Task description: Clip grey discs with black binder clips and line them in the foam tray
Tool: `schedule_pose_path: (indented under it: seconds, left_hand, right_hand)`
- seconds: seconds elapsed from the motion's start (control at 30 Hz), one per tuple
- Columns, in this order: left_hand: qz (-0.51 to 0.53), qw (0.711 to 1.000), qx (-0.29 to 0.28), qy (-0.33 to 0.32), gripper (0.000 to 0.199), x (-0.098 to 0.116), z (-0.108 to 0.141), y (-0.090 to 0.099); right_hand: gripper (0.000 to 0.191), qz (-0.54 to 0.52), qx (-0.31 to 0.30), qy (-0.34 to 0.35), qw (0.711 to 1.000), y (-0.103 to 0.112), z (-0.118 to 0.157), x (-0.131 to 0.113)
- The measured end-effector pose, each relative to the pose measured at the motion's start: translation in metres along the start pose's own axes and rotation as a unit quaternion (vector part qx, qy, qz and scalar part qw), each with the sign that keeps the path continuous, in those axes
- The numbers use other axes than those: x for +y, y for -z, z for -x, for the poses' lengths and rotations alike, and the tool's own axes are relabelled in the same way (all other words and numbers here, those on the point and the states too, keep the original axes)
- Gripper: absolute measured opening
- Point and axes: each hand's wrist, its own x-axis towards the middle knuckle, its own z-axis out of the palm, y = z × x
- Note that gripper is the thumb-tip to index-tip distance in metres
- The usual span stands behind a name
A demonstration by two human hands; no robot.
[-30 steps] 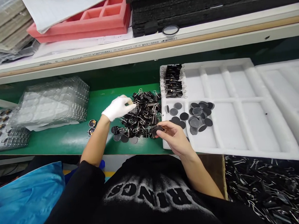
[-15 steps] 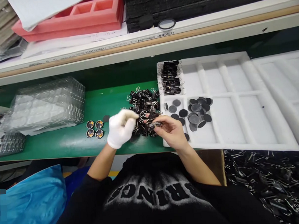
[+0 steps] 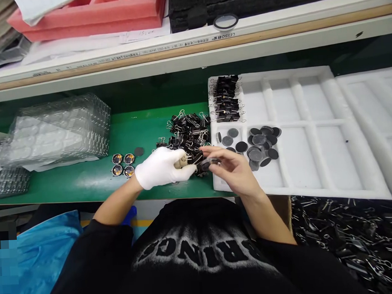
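Observation:
My left hand (image 3: 164, 166), in a white glove, pinches the wire handles of a black binder clip (image 3: 198, 157) between thumb and fingers. Bare, my right hand (image 3: 231, 167) holds a dark round disc (image 3: 210, 163) with its fingertips, close against that clip. Just behind both hands lies a heap of binder clips (image 3: 190, 132) on the green table (image 3: 143, 127). Right of my right hand, several dark discs (image 3: 262, 144) sit in a white foam tray (image 3: 303, 185). Whether the clip touches the disc is too small to tell.
Four amber lens-like pieces (image 3: 123, 164) lie at the left, before stacked clear plastic trays (image 3: 62, 131). A row of clips (image 3: 227, 98) fills a tray compartment. Overhead runs a shelf edge (image 3: 178, 48). More clips (image 3: 352, 240) lie low at the right.
My left hand has moved right and turned, and its fingers have come onto the clip beside my right hand. The view has shifted slightly.

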Motion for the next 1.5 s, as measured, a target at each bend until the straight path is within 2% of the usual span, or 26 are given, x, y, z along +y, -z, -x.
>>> schedule_pose_path:
  seconds: [0.07,0.13,0.2,0.3,0.6,0.7,0.8,0.83,0.9,0.97,1.0,1.1,1.17,1.23,1.3,1.4,1.5]
  left_hand:
    - [0.033,0.999,0.001,0.019,0.029,-0.003,0.002,-0.003]
    - [0.061,0.997,0.006,0.037,0.03,-0.004,0.003,-0.007]
    - [0.077,0.995,0.007,0.057,0.032,-0.003,0.004,-0.011]
    - [0.095,0.992,-0.008,0.083,0.034,0.0,0.005,-0.016]
    - [0.133,0.979,-0.046,0.15,0.037,0.002,0.006,-0.023]
    - [0.119,0.981,-0.046,0.148,0.037,0.002,0.008,-0.025]
    - [0.114,0.985,-0.066,0.115,0.032,-0.004,0.01,-0.015]
    - [0.112,0.987,-0.056,0.105,0.032,-0.009,0.009,-0.009]
    - [0.065,0.992,0.015,0.109,0.036,-0.028,0.004,0.005]
    - [-0.042,0.984,0.104,0.141,0.037,-0.055,-0.006,0.019]
    - [-0.097,0.976,0.114,0.155,0.034,-0.07,-0.012,0.025]
    - [-0.138,0.98,0.034,0.139,0.028,-0.115,-0.027,0.032]
    - [-0.112,0.987,0.019,0.115,0.031,-0.135,-0.031,0.032]
    - [-0.099,0.985,0.093,0.103,0.032,-0.142,-0.03,0.031]
    - [-0.092,0.969,0.211,0.093,0.03,-0.133,-0.026,0.026]
    - [-0.043,0.934,0.35,0.052,0.032,-0.095,-0.018,0.009]
    - [0.053,0.906,0.42,0.003,0.038,-0.044,-0.009,-0.02]
  right_hand:
    - [0.026,-0.074,0.096,-0.029,0.992,-0.004,-0.003,0.004]
    - [0.032,-0.134,0.149,-0.07,0.977,-0.008,-0.006,0.008]
    - [0.034,-0.159,0.148,-0.099,0.971,-0.012,-0.009,0.011]
    - [0.037,-0.15,0.134,-0.109,0.974,-0.015,-0.011,0.012]
    - [0.038,-0.105,0.152,-0.082,0.979,-0.019,-0.011,0.021]
    - [0.039,-0.106,0.16,-0.086,0.978,-0.021,-0.01,0.026]
    - [0.037,-0.103,0.159,-0.084,0.978,-0.02,-0.009,0.027]
    - [0.037,-0.109,0.158,-0.079,0.978,-0.019,-0.008,0.026]
    - [0.036,-0.136,0.154,-0.07,0.976,-0.017,-0.008,0.024]
    - [0.037,-0.168,0.152,-0.07,0.972,-0.015,-0.009,0.02]
    - [0.038,-0.178,0.153,-0.077,0.969,-0.015,-0.01,0.018]
    - [0.042,-0.194,0.159,-0.112,0.961,-0.017,-0.012,0.016]
    - [0.04,-0.211,0.154,-0.132,0.956,-0.02,-0.012,0.017]
    - [0.036,-0.226,0.141,-0.142,0.953,-0.023,-0.01,0.019]
    - [0.034,-0.213,0.123,-0.138,0.959,-0.026,-0.007,0.023]
    - [0.035,-0.139,0.09,-0.097,0.981,-0.035,-0.006,0.028]
    - [0.031,-0.07,0.056,-0.012,0.996,-0.044,-0.008,0.03]
